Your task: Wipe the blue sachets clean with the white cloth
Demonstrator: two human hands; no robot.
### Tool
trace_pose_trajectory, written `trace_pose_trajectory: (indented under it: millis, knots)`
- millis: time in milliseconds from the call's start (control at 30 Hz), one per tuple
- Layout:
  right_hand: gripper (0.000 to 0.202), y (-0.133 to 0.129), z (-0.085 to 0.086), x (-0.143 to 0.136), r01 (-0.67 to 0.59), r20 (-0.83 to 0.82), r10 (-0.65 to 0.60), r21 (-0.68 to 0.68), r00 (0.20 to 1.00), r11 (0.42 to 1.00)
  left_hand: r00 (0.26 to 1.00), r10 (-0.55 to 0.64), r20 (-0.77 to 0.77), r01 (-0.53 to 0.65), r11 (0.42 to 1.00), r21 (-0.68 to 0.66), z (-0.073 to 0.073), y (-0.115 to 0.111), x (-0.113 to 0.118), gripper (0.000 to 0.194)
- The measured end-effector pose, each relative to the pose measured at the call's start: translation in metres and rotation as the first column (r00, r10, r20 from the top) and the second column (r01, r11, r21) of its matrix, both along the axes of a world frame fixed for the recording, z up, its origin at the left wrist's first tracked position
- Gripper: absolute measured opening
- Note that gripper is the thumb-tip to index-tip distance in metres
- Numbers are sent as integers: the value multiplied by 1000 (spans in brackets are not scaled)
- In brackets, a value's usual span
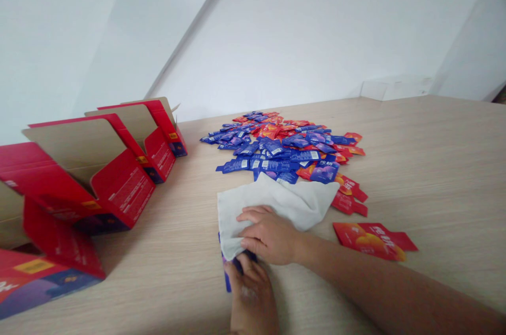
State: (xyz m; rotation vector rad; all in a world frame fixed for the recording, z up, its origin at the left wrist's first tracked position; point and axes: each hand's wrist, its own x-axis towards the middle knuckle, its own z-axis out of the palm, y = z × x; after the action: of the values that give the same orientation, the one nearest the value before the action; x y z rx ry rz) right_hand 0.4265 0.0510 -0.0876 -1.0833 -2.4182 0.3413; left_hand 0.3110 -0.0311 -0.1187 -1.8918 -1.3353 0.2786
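Note:
A white cloth (284, 200) lies in folds at the near middle of the table, covering most of a blue pouch (228, 283). My right hand (266, 235) rests on the cloth, fingers spread and stretched to the left. Just nearer to me, my left hand (253, 285) has its bent fingers on the blue pouch at the cloth's lower edge; the fingertips are partly hidden. On the right, beyond my right forearm, a flat red-orange pouch (373, 241) lies by itself.
A spread-out pile of blue and red pouches (276, 148) lies behind the cloth. Several open red cartons (130, 193) stand in a row on the left. At the back right, a white box (395, 88) sits against the wall on the wooden table (174, 250).

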Motion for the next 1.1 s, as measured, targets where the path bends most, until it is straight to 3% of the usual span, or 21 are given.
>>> trace_pose_trajectory:
  millis: [133,433,800,1100]
  knots:
    - [30,-1,0,0,-42,-4,42,8,999,999,999,-13,38,14,1000,-4,-1,0,1,35]
    - [31,0,0,-2,119,12,-118,-19,993,993,1000,19,-4,-19,1000,-4,0,0,0,34]
    - [30,0,-1,0,-49,-2,49,10,999,999,996,2,89,0,1000,-25,-5,0,1,35]
    - [31,0,-1,-3,103,11,-103,-15,995,995,1000,5,2,-5,999,-38,-3,0,-2,35]
